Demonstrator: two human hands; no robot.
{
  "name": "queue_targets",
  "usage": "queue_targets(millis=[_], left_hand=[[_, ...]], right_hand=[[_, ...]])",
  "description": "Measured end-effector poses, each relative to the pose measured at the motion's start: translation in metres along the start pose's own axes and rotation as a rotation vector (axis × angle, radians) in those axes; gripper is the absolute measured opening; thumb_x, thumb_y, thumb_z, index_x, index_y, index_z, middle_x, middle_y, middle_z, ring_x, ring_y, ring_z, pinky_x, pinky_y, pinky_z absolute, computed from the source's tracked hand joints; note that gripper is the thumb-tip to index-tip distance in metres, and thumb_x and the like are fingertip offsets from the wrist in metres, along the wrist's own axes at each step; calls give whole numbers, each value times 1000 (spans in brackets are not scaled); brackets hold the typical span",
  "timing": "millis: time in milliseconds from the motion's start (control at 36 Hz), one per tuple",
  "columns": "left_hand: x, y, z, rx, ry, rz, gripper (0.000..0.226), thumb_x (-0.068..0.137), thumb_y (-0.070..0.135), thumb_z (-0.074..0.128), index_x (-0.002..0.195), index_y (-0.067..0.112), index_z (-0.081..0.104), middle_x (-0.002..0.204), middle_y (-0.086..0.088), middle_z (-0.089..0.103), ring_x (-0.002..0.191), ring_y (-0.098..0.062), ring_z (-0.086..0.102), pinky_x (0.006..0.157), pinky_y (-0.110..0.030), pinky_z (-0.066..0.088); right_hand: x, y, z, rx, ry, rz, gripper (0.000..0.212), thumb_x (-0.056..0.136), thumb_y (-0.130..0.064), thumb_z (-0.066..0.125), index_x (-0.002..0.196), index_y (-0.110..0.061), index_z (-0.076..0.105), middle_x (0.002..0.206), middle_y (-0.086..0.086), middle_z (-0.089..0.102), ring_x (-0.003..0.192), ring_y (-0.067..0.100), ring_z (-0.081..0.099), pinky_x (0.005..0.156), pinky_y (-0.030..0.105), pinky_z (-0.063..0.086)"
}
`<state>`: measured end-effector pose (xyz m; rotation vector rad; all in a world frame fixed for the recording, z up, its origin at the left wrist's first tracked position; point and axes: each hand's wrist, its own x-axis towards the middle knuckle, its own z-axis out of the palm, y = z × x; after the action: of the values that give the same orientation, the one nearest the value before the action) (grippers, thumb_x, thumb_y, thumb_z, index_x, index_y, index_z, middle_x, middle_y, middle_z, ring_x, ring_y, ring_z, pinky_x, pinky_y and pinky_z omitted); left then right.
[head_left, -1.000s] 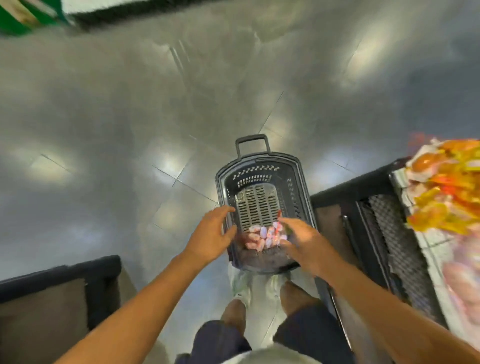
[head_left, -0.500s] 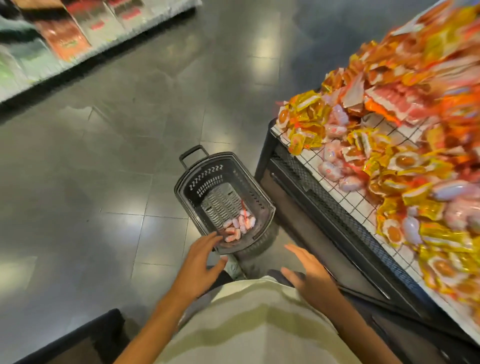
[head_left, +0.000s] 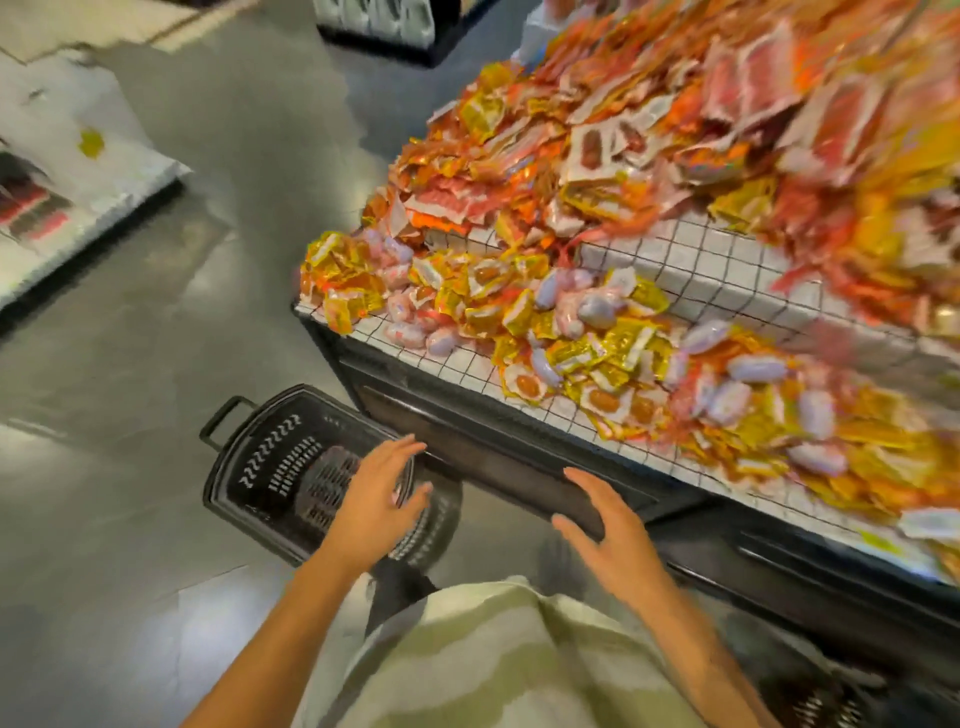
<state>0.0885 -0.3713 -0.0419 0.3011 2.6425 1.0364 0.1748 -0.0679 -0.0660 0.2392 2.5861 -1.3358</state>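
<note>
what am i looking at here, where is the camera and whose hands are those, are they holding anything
There is no machine here. One wide-angle camera sits on a person's head and looks forward and down, so you see their own arms from above. The curved, smeared edges likely come from the lens and head motion.

The left hand is open above a black shopping basket that stands on the grey floor. The right hand is open too, in front of the dark base of a shop display. Neither hand holds anything.

On the display's white wire-grid shelf lies a heap of small yellow and orange packets, with pale rounded pieces mixed in. The labels are too blurred to read. The striped cloth at the bottom is the person's shirt.
</note>
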Motion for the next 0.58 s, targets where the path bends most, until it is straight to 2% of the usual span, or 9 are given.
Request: queue_targets(millis=[139, 306, 417, 472, 528, 583], left_hand=[[-10, 57, 80, -18, -114, 90, 53, 95, 23, 67, 144, 16, 49, 156, 0, 38, 151, -22, 24, 123, -41, 23], [-13, 99, 134, 57, -270, 179, 51, 97, 33, 63, 145, 23, 48, 158, 7, 34, 152, -17, 20, 123, -42, 23], [-4, 125, 151, 135, -343, 266, 51, 97, 32, 64, 144, 22, 49, 158, 6, 35, 150, -17, 22, 124, -35, 21], [2, 138, 157, 157, -372, 302, 50, 96, 30, 64, 144, 21, 50, 156, 6, 36, 149, -16, 24, 121, -28, 20], [7, 151, 163, 177, -409, 324, 50, 97, 29, 64, 144, 22, 49, 156, 7, 35, 148, -15, 25, 119, -24, 18], [13, 165, 170, 195, -439, 350, 50, 97, 29, 62, 145, 24, 48, 156, 6, 35, 148, -15, 25, 122, -27, 18]], right_hand=[[-47, 52, -42, 57, 134, 98, 57, 95, -47, 63, 146, -45, 39, 140, -47, 26, 130, -12, 32, 108, 19, 31], [-105, 98, -75, 143, 259, 240, 58, 95, -35, 67, 148, -27, 45, 148, -16, 42, 138, 4, 40, 114, 22, 31], [-142, 120, -83, 220, 332, 349, 62, 93, -47, 64, 150, -30, 45, 154, -15, 43, 143, 5, 38, 118, 29, 32], [-156, 129, -85, 240, 374, 386, 67, 89, -56, 60, 149, -33, 43, 155, -16, 41, 145, 4, 36, 119, 27, 29], [-166, 134, -88, 255, 398, 417, 67, 87, -57, 60, 149, -34, 43, 155, -17, 41, 144, 4, 37, 118, 24, 29], [-174, 139, -90, 269, 439, 450, 63, 87, -53, 62, 145, -33, 46, 152, -15, 45, 142, 7, 41, 116, 30, 36]])
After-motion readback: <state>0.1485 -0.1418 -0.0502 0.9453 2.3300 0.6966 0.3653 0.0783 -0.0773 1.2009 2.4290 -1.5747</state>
